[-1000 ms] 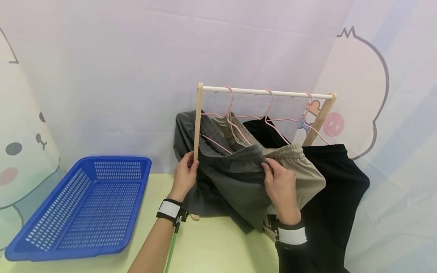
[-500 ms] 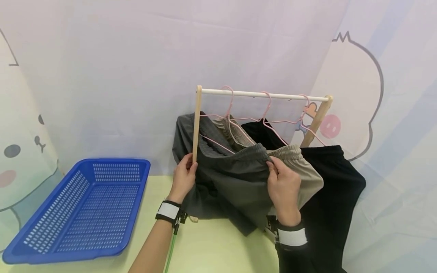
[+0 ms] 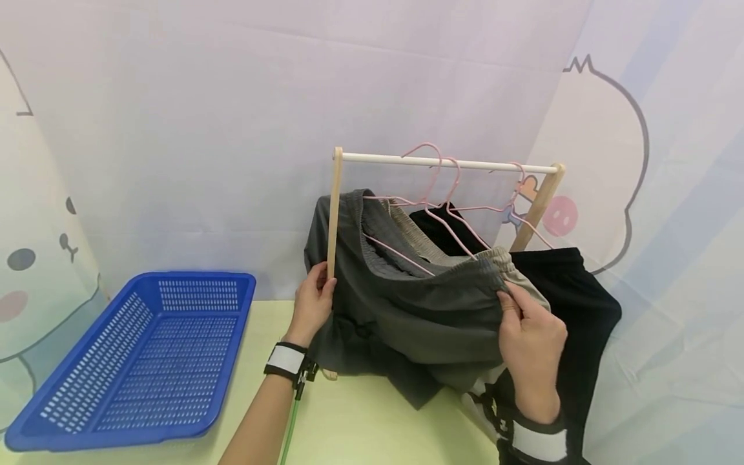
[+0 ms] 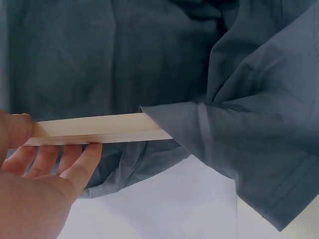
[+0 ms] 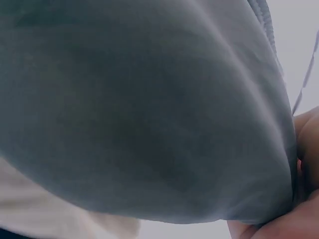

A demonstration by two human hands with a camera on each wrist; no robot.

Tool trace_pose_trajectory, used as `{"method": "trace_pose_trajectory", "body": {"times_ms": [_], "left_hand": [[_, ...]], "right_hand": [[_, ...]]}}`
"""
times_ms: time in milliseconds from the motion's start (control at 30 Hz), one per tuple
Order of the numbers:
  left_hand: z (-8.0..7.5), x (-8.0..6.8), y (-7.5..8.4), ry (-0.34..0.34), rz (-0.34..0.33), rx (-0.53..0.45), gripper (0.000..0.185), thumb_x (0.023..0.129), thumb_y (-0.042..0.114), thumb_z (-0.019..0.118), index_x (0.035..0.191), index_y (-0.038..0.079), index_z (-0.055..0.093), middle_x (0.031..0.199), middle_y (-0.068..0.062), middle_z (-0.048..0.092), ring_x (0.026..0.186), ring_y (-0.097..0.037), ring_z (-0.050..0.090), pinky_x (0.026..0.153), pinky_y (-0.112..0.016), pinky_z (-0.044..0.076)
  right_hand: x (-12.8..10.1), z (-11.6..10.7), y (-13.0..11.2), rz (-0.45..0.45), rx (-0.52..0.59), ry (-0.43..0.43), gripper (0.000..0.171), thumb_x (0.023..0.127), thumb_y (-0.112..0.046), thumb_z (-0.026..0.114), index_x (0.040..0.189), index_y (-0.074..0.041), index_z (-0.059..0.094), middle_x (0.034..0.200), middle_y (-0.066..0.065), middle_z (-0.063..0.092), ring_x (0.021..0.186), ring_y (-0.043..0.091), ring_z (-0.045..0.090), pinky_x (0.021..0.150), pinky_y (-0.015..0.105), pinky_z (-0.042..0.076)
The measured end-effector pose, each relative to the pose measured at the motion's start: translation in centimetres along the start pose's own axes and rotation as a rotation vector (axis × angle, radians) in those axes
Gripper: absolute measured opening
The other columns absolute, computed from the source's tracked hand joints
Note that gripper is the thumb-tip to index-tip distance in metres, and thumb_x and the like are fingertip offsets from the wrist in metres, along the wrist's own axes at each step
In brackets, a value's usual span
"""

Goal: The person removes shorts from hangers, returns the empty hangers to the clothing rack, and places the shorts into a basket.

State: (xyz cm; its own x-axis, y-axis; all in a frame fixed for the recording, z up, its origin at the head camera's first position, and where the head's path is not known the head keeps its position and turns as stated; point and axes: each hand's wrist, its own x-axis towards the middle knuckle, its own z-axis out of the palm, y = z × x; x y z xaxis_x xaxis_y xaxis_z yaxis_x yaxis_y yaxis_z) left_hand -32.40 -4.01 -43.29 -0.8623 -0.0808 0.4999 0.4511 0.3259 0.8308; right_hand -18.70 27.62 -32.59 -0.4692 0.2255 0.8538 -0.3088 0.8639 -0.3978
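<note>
My left hand point(image 3: 314, 300) holds the near wooden post point(image 3: 334, 213) of a small clothes rack; the left wrist view shows thumb and fingers on either side of the wood point(image 4: 94, 127). My right hand point(image 3: 531, 342) pinches the waistband end of grey elastic-waist shorts point(image 3: 407, 316). Those shorts hang on a pink wire hanger point(image 3: 453, 230), whose hook rises above the white rail point(image 3: 372, 158). Grey cloth point(image 5: 149, 114) fills most of the right wrist view, with part of the hand point(image 5: 309, 149) at its right edge.
Behind the grey shorts hang a beige elastic-waist garment point(image 3: 531, 284) and black pants point(image 3: 587, 290), on pink hangers. A blue plastic basket point(image 3: 232, 361) stands at left on the pale green table point(image 3: 372, 426). A printed curtain point(image 3: 174, 129) surrounds the space.
My right hand has moved right, drawing the grey shorts and their hanger along the rail, close to the middle hanger. The beige garment is now more covered. My left hand stays on the post.
</note>
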Motion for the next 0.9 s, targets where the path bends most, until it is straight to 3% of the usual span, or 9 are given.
{"method": "trace_pose_trajectory", "body": {"times_ms": [100, 167, 267, 400, 467, 567, 667, 767, 900], "left_hand": [[0.1, 0.1, -0.1, 0.005, -0.005, 0.013, 0.039, 0.106, 0.008, 0.060, 0.142, -0.002, 0.054, 0.126, -0.023, 0.064, 0.112, -0.037, 0.066, 0.095, -0.053, 0.056], [0.1, 0.1, -0.1, 0.009, -0.003, 0.015, 0.039, 0.105, 0.007, 0.060, 0.142, -0.003, 0.054, 0.125, -0.024, 0.064, 0.111, -0.037, 0.065, 0.095, -0.053, 0.056], [0.1, 0.1, 0.0, 0.009, -0.001, 0.009, 0.037, 0.105, 0.006, 0.059, 0.141, -0.004, 0.054, 0.125, -0.025, 0.064, 0.111, -0.038, 0.065, 0.095, -0.054, 0.056], [0.0, 0.1, 0.1, -0.002, -0.015, -0.001, 0.037, 0.106, 0.006, 0.058, 0.141, -0.003, 0.054, 0.125, -0.025, 0.064, 0.114, -0.040, 0.065, 0.098, -0.052, 0.056], [0.0, 0.1, 0.2, -0.006, -0.022, 0.004, 0.038, 0.106, 0.007, 0.058, 0.143, -0.003, 0.053, 0.127, -0.025, 0.063, 0.116, -0.040, 0.065, 0.099, -0.051, 0.055], [-0.2, 0.0, 0.2, -0.007, -0.022, 0.020, 0.039, 0.106, 0.008, 0.058, 0.144, -0.003, 0.053, 0.128, -0.026, 0.063, 0.118, -0.041, 0.064, 0.100, -0.051, 0.055], [-0.3, 0.0, 0.2, -0.006, -0.021, 0.028, 0.040, 0.107, 0.009, 0.058, 0.145, -0.002, 0.053, 0.129, -0.026, 0.063, 0.118, -0.041, 0.064, 0.101, -0.051, 0.054], [-0.4, -0.1, 0.2, -0.009, -0.021, 0.030, 0.040, 0.106, 0.010, 0.059, 0.145, -0.001, 0.054, 0.130, -0.025, 0.064, 0.118, -0.040, 0.065, 0.101, -0.049, 0.055], [-0.9, -0.2, 0.3, -0.017, -0.023, 0.043, 0.039, 0.106, 0.010, 0.058, 0.145, 0.003, 0.057, 0.132, -0.023, 0.065, 0.120, -0.039, 0.065, 0.101, -0.047, 0.055]], "right_hand": [[-0.2, -1.6, 0.1, 0.016, -0.022, 0.022, 0.013, 0.097, -0.012, 0.074, 0.106, -0.006, 0.080, 0.100, 0.017, 0.078, 0.088, 0.041, 0.074, 0.078, 0.044, 0.052], [-0.4, -2.5, 0.3, 0.024, -0.038, 0.038, 0.013, 0.096, -0.011, 0.075, 0.106, -0.007, 0.081, 0.100, 0.015, 0.078, 0.087, 0.036, 0.075, 0.079, 0.027, 0.049], [-0.7, -3.9, 0.8, 0.037, -0.054, 0.052, 0.014, 0.095, -0.010, 0.076, 0.108, -0.008, 0.082, 0.099, 0.014, 0.079, 0.091, 0.001, 0.072, 0.079, 0.005, 0.039], [-1.0, -5.7, 1.9, 0.043, -0.047, 0.072, 0.015, 0.093, -0.008, 0.078, 0.107, -0.007, 0.083, 0.099, 0.016, 0.079, 0.091, -0.034, 0.047, 0.084, -0.002, 0.035], [-1.1, -6.5, 2.6, 0.047, -0.036, 0.084, 0.015, 0.092, -0.006, 0.079, 0.106, -0.006, 0.083, 0.100, 0.010, 0.080, 0.090, -0.034, 0.048, 0.083, -0.002, 0.037], [-1.3, -7.7, 3.7, 0.065, -0.022, 0.089, 0.017, 0.090, -0.003, 0.079, 0.107, -0.004, 0.082, 0.101, -0.023, 0.075, 0.089, -0.032, 0.051, 0.082, 0.000, 0.039], [-1.4, -8.6, 4.6, 0.093, 0.001, 0.070, 0.018, 0.090, 0.001, 0.079, 0.108, 0.001, 0.080, 0.100, -0.051, 0.056, 0.088, -0.030, 0.053, 0.082, 0.001, 0.040], [-1.6, -9.2, 5.2, 0.104, 0.032, 0.047, 0.018, 0.089, 0.004, 0.078, 0.107, 0.005, 0.079, 0.100, -0.054, 0.054, 0.091, -0.028, 0.055, 0.083, 0.001, 0.041], [-1.7, -9.5, 5.7, 0.080, 0.093, 0.025, 0.018, 0.087, 0.008, 0.078, 0.105, 0.005, 0.080, 0.100, -0.049, 0.059, 0.092, -0.024, 0.059, 0.083, 0.002, 0.043]]}}
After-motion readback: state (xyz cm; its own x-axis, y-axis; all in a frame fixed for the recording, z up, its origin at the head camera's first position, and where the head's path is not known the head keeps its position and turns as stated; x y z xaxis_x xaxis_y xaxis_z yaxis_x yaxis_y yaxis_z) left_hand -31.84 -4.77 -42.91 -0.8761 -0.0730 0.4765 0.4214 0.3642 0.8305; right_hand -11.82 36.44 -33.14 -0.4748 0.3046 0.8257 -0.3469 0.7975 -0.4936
